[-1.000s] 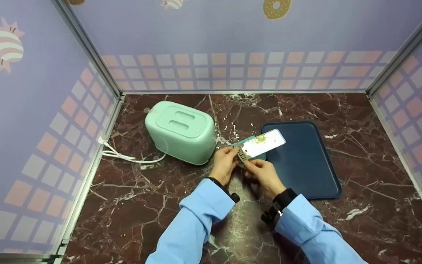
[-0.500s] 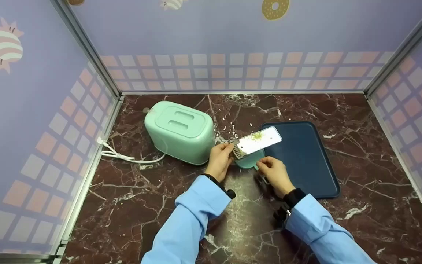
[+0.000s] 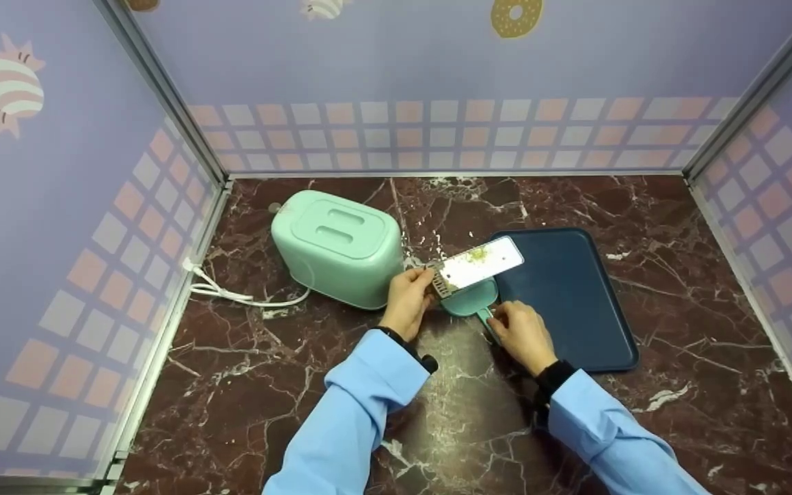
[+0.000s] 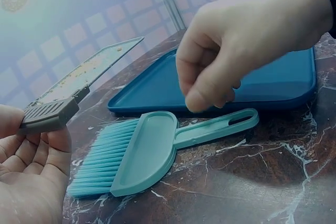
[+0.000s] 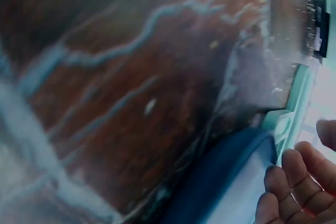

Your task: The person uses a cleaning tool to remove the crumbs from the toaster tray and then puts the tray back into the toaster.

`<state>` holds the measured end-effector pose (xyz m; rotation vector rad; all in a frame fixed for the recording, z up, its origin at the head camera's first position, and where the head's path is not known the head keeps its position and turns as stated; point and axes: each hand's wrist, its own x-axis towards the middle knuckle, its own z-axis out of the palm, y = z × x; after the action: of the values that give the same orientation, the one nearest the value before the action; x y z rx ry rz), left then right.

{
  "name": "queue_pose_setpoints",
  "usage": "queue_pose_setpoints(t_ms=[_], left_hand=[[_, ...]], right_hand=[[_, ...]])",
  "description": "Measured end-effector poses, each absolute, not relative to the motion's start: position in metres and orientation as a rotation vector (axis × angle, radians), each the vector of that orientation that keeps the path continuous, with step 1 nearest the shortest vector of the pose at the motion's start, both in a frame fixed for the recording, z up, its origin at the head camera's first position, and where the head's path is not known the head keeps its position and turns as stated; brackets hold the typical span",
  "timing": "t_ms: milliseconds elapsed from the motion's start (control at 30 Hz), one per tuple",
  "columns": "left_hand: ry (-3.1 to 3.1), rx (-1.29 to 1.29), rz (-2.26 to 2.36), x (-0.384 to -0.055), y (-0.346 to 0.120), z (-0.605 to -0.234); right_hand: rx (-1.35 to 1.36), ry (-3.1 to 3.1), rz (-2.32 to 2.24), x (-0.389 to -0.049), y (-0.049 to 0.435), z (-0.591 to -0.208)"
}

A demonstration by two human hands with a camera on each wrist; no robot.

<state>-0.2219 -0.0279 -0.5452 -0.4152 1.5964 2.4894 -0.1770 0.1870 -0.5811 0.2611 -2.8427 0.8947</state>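
In the head view my left hand [image 3: 408, 302] pinches the ridged grey-brown handle [image 4: 50, 116] of a toaster crumb tray [image 3: 485, 260]. Yellowish crumbs are scattered over the tray's shiny surface, which slants up and to the right. Below it lies a small green hand brush [image 4: 149, 153] on the tabletop, its teal bristles [image 4: 105, 158] pointing left. My right hand [image 3: 525, 335] hovers just above the brush handle [image 4: 215, 129], with its fingers loosely bent and nothing between them. In the right wrist view these fingers [image 5: 294, 182] are seen near the blue tray's edge.
A mint-green toaster [image 3: 341, 247] stands left of my hands, its white cord [image 3: 231, 294] running to the left wall. A dark blue tray [image 3: 568, 302] lies at the right, beside the brush. Pale crumbs [image 3: 435, 239] dot the marbled table behind the crumb tray.
My right hand has come away from the crumb tray's handle and moved right and down over the brush handle. The crumb tray, still in my left hand, has shifted slightly left, uncovering the brush.
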Motion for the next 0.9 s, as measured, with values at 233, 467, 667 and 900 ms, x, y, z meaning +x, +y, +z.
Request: queue_pose_setpoints(t_ms=[233,467,667,900], left_hand=[[1.603,-0.411,2.479,-0.2215,-0.0291,-0.5453],[1.593,-0.402,2.477,-0.2212,-0.0303,-0.5465],[1.596,-0.411,2.481,-0.2215,-0.0309,-0.5469],[1.601,-0.411,2.476,-0.2205,-0.0321,-0.5474]], right_hand=[[0.344,-2.845,0.715,-0.1731,0.1852,-0.5860],[0.353,-2.846,0.667,-0.1730,0.1836,-0.5875],[0.335,-2.866,0.629,-0.1734,0.1814,-0.5890],[0.316,-2.863,0.583,-0.1744,0.1788,-0.5919]])
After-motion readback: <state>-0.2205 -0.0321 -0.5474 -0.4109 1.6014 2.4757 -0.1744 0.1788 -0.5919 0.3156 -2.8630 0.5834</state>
